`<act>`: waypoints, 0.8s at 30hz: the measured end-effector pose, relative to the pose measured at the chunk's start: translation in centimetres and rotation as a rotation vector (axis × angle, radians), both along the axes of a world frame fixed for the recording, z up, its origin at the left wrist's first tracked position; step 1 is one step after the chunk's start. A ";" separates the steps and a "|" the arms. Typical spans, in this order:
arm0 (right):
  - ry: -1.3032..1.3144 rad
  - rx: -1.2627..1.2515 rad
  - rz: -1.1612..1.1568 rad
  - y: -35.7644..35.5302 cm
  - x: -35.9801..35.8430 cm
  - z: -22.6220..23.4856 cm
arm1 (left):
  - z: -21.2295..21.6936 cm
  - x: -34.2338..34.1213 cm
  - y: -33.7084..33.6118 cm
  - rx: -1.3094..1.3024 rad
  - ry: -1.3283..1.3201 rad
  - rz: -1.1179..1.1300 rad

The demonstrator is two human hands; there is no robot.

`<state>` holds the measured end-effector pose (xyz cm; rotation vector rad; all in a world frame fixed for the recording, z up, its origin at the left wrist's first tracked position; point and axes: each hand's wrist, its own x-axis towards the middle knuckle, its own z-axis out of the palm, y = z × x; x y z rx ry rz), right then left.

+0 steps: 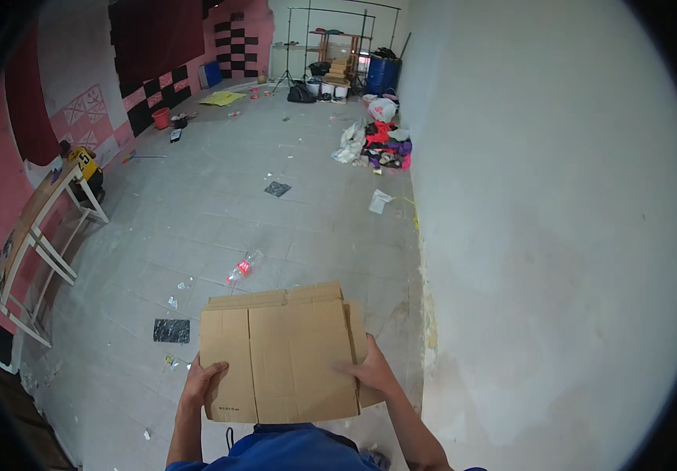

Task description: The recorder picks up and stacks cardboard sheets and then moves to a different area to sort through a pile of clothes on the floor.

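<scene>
In front of my body I hold a flattened cardboard box (295, 357), brown, with flaps along its far edge and a vertical seam left of its middle. My left hand (201, 382) grips its left edge, thumb on top and the fingers hidden underneath. At the right edge my right hand (372, 370) is closed on it in the same way, with the thumb lying over the cardboard. Layers show along the right side; I cannot tell whether they are one folded box or more than one piece.
A clear plastic bottle (245, 268) with a red label, a black plastic sheet (172, 331) and scraps litter the tiled floor. A white wall (542, 235) stands close on my right. Left is a narrow wooden table (36, 204). Clothes (385, 141) are heaped farther off beside the wall.
</scene>
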<state>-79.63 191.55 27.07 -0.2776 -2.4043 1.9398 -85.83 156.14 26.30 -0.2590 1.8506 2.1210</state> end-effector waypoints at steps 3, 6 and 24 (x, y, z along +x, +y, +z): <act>0.018 -0.085 0.034 2.7 -5.4 -0.1 | -0.5 -5.0 2.6 0.063 0.039 0.011; -0.024 -0.158 -0.045 6.6 -9.7 -0.7 | 0.0 -11.3 7.3 0.014 0.032 -0.085; -0.133 -0.301 -0.620 35.8 -23.6 -4.8 | 1.0 -44.0 45.3 -0.209 0.108 -0.762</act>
